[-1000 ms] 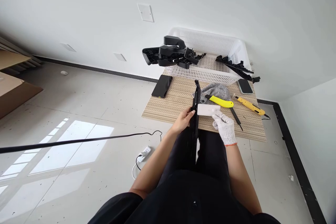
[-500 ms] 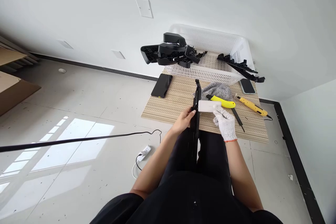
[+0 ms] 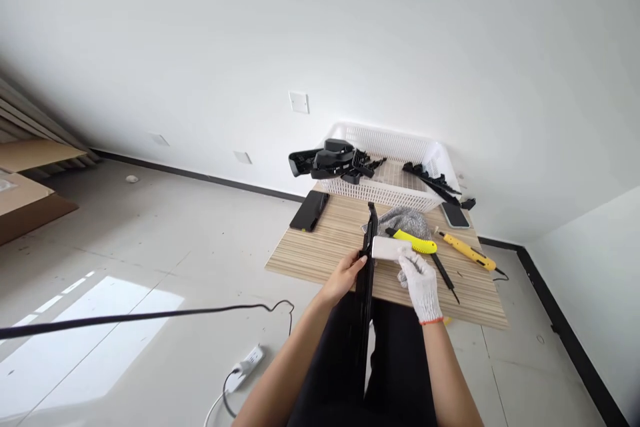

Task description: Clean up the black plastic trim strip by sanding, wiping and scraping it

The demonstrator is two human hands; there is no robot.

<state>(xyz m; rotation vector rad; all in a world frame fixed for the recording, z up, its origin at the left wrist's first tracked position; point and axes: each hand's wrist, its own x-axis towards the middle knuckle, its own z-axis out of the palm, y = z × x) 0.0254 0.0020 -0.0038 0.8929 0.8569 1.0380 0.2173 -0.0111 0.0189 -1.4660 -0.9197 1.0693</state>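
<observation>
My bare left hand [image 3: 346, 276] is closed around a long, narrow black plastic trim piece [image 3: 367, 287], which reaches from the tabletop back over my lap. My right hand [image 3: 420, 283] wears a white knit glove with an orange cuff edge. Its fingers pinch a flat white rectangular block [image 3: 387, 248], whose left end meets or nearly meets the side of the trim piece. Just behind the block lie a yellow utility knife [image 3: 415, 241] and a grey knitted glove or cloth [image 3: 407, 220]. A thin black tool [image 3: 445, 278] rests right of my gloved hand.
A white plastic basket [image 3: 385, 195] holding black plastic parts [image 3: 333, 161] stands at the table's [image 3: 300, 260] back. Dark phones lie left [image 3: 310, 211] and right [image 3: 455, 215]. A yellow corded tool [image 3: 469, 252] lies at right. A power strip [image 3: 245, 368] and cable occupy the floor.
The view has tilted up, so the table and hands appear lower. Both hands keep their hold on the trim piece and the white block, with little visible movement between them.
</observation>
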